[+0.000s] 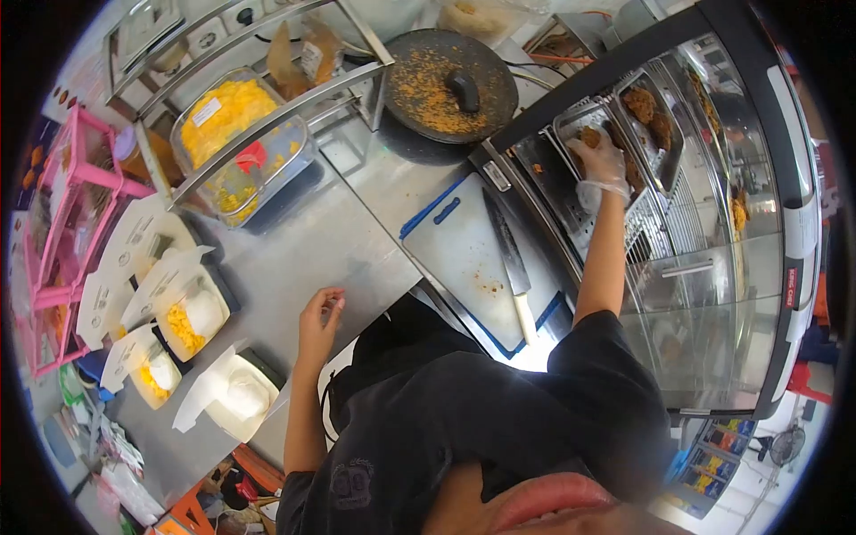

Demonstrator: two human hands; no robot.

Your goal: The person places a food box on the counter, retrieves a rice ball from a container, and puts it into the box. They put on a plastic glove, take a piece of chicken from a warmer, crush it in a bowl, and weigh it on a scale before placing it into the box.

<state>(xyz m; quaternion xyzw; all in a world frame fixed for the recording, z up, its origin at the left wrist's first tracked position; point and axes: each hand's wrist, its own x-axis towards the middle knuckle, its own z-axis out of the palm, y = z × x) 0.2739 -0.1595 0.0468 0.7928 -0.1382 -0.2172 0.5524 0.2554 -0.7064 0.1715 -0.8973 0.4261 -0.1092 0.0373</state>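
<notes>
My R hand (604, 162), in a clear plastic glove, was in the black-framed glass food cabinet (713, 303), fingers bent round a brown, crumb-coated fried pc (589, 136) at the shallow silver metal tray (584, 109). My bare L hand (319, 314) held nothing I could see, fingers loosely curled, just over the grey steel counter (294, 250) nr its edge. Betw. the two: white rectangular cutting board (450, 245) w/ blue edging, and a long-bladed, white-handled knife (508, 245) lying on it. Far L of counter: cream food box (237, 423) w/ white mound inside.
</notes>
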